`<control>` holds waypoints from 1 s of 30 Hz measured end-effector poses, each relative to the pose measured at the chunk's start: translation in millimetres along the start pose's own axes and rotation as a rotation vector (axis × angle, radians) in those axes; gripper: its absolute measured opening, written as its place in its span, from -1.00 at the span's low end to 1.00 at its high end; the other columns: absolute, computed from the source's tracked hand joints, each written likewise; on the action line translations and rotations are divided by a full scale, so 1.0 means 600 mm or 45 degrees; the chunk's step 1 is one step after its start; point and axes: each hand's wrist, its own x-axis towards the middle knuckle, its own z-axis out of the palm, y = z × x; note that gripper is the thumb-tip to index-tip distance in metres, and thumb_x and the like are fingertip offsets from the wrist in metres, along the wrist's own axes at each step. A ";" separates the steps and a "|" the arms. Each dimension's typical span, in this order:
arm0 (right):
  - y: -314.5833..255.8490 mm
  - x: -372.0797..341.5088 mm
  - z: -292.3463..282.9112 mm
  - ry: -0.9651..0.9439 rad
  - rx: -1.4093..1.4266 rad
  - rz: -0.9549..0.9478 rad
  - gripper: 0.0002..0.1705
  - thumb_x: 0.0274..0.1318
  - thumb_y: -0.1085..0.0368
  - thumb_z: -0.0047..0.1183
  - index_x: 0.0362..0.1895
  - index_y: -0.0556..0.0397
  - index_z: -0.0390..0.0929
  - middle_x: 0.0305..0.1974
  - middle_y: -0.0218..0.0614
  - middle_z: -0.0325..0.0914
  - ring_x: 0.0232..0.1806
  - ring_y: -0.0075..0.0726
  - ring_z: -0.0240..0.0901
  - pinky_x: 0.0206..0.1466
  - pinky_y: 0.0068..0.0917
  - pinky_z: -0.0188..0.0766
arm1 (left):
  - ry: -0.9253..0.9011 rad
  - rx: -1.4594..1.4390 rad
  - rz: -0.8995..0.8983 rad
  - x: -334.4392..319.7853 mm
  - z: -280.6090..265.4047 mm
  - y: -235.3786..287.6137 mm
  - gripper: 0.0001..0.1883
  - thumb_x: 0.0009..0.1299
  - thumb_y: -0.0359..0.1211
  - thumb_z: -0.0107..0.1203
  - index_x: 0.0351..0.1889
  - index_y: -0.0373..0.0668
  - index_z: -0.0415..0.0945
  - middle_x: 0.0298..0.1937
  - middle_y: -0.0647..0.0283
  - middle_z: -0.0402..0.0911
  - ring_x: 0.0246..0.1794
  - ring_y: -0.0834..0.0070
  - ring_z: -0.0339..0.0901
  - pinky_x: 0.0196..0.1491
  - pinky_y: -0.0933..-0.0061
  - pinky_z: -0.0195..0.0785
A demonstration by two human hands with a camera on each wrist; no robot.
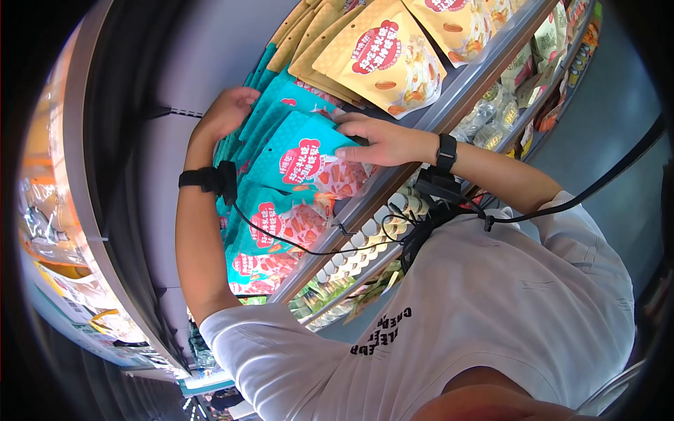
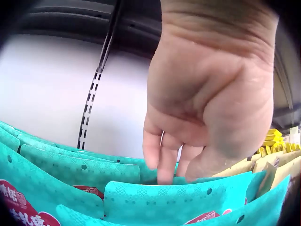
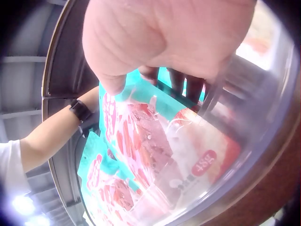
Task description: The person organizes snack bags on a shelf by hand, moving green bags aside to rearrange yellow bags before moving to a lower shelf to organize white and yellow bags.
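Note:
On the shelf, teal pouches with red labels and pink pictures stand in a packed row. My right hand (image 1: 386,142) grips the side of the front teal pouch (image 1: 298,156), thumb on its printed face and the other fingers behind it. In the right wrist view, that pouch (image 3: 141,136) leans close to the clear shelf front. My left hand (image 1: 228,112) reaches over the back of the row. Seen from the left wrist, its fingers (image 2: 165,165) point down at the top edges of the teal pouches (image 2: 164,195), and their tips are partly hidden.
Yellow pouches (image 1: 382,59) stand beside the teal ones. A clear shelf lip (image 3: 263,160) runs along the front. Behind the row, a slotted metal strip (image 2: 87,110) is set in the back wall. A black cable (image 1: 281,242) hangs between the wrists. Lower shelves hold other packets (image 1: 491,116).

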 end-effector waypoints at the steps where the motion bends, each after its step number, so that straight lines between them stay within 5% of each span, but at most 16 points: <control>1: -0.004 -0.002 -0.003 0.013 -0.002 0.003 -0.53 0.28 0.05 0.02 0.10 0.12 0.43 0.27 0.00 0.18 0.39 -0.02 0.06 0.39 -0.24 0.05 | -0.007 0.005 0.010 0.001 -0.001 0.003 -0.74 0.31 -0.58 -0.02 -0.07 -0.28 0.56 -0.14 0.23 0.65 -0.10 0.53 0.57 -0.02 0.51 0.40; 3: -0.014 -0.007 -0.007 -0.018 0.101 0.112 -0.51 0.29 0.03 0.00 0.13 0.12 0.42 0.30 0.01 0.15 0.40 -0.03 0.04 0.40 -0.23 0.05 | -0.196 -0.194 -0.069 -0.005 -0.004 0.008 -0.78 0.32 -0.51 0.01 -0.11 -0.24 0.58 -0.26 0.32 0.64 -0.24 0.57 0.55 -0.12 0.52 0.41; 6: -0.007 -0.006 -0.007 -0.030 0.087 0.083 -0.49 0.30 0.01 -0.02 0.16 0.11 0.40 0.32 0.03 0.12 0.42 0.00 0.01 0.42 -0.20 0.02 | -0.158 -0.047 -0.297 0.000 -0.012 0.021 -0.81 0.35 -0.41 0.04 -0.15 -0.22 0.60 -0.37 0.41 0.59 -0.38 0.62 0.48 -0.25 0.55 0.36; 10: -0.001 -0.004 -0.005 -0.038 -0.053 0.033 -0.48 0.30 0.01 -0.03 0.16 0.11 0.40 0.32 0.04 0.12 0.43 0.02 -0.02 0.43 -0.19 0.01 | -0.237 -0.005 -0.268 0.017 -0.011 0.002 -0.81 0.37 -0.33 0.02 -0.19 -0.19 0.60 -0.43 0.45 0.54 -0.46 0.65 0.40 -0.34 0.56 0.29; 13: 0.001 -0.005 -0.004 -0.046 -0.017 0.023 -0.48 0.30 0.01 -0.02 0.14 0.13 0.41 0.32 0.05 0.13 0.44 0.05 -0.05 0.44 -0.19 -0.01 | -0.291 0.096 -0.200 0.025 -0.014 -0.015 -0.80 0.42 -0.30 0.03 -0.12 -0.16 0.58 -0.29 0.43 0.61 -0.42 0.67 0.44 -0.32 0.58 0.30; 15: 0.003 -0.005 -0.002 -0.021 0.006 0.042 -0.49 0.30 0.01 -0.01 0.13 0.14 0.42 0.30 0.04 0.15 0.43 0.05 -0.03 0.42 -0.19 0.00 | 0.052 -0.090 -0.194 0.015 -0.012 -0.021 -0.81 0.40 -0.32 0.02 -0.21 -0.26 0.55 -0.47 0.36 0.54 -0.48 0.60 0.44 -0.35 0.51 0.30; 19: 0.002 -0.002 -0.005 -0.067 -0.018 0.008 -0.49 0.29 0.00 -0.01 0.12 0.14 0.43 0.27 0.02 0.19 0.41 0.04 0.01 0.41 -0.19 0.02 | 0.172 0.068 -0.061 -0.017 -0.056 -0.030 -0.81 0.44 -0.36 -0.04 -0.19 -0.29 0.52 -0.46 0.30 0.55 -0.49 0.58 0.44 -0.33 0.47 0.32; 22: 0.001 -0.001 -0.004 -0.067 -0.001 -0.026 -0.50 0.30 0.02 -0.01 0.12 0.14 0.44 0.23 0.01 0.23 0.39 0.03 0.04 0.40 -0.21 0.02 | 0.227 0.355 -0.221 -0.050 -0.087 -0.018 -0.81 0.45 -0.36 -0.06 -0.23 -0.29 0.51 -0.48 0.31 0.54 -0.50 0.58 0.43 -0.33 0.47 0.32; 30: 0.002 0.004 -0.002 -0.098 0.024 0.009 -0.56 0.31 0.09 -0.01 0.11 0.12 0.44 0.22 -0.06 0.27 0.37 -0.07 0.08 0.42 -0.23 -0.02 | 0.160 -0.080 -0.136 -0.078 -0.027 -0.052 -0.82 0.48 -0.40 -0.11 -0.22 -0.28 0.51 -0.36 0.31 0.56 -0.38 0.56 0.46 -0.18 0.44 0.44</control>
